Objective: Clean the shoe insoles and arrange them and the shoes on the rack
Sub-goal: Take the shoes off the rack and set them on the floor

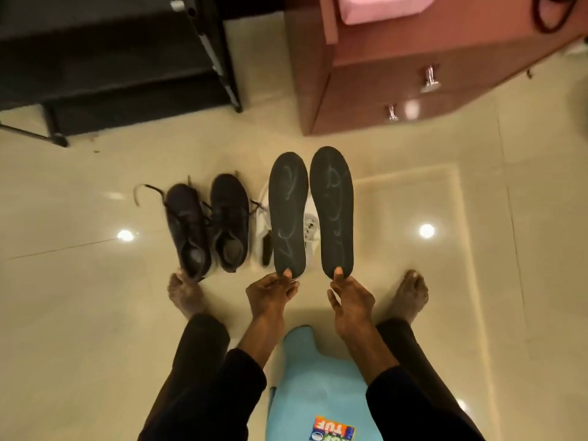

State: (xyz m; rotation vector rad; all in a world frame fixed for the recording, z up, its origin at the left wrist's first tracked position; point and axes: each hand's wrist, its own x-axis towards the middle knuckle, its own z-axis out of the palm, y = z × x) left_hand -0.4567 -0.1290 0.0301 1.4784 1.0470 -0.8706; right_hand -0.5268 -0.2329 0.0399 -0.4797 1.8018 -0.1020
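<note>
We stand on a glossy cream tiled floor (79,313) that reflects small ceiling lights. At the upper left is the black rack (105,68), its dark shelves bare as far as we can see them. At the upper right stands a reddish-brown wooden cabinet (413,90) with two shiny drawer knobs (429,78) and a pink box (381,7) on top.

Between our dark-trousered legs, low in the view, lies a light blue cloth-like item (315,377) with a colourful printed label; we cannot tell what it is.

On the floor ahead of us, well short of the rack, a pair of dark shoes (210,224) sits side by side with loose laces, toes pointing away. Our bare left foot (184,294) touches the heel of the outer one. Just to their right are white shoes (310,224), mostly hidden behind the insoles.

We hold the two dark insoles up above the white shoes, side by side and slightly apart, with faint chalky marks on their faces. The left insole (288,214) is held at its heel end by the left hand (270,292), whose grip is closed on it, thumb on top and fingers curled beneath. The right insole (332,211) is pinched at the heel the same way in the right hand (348,300), whose grip is likewise closed round it.
</note>
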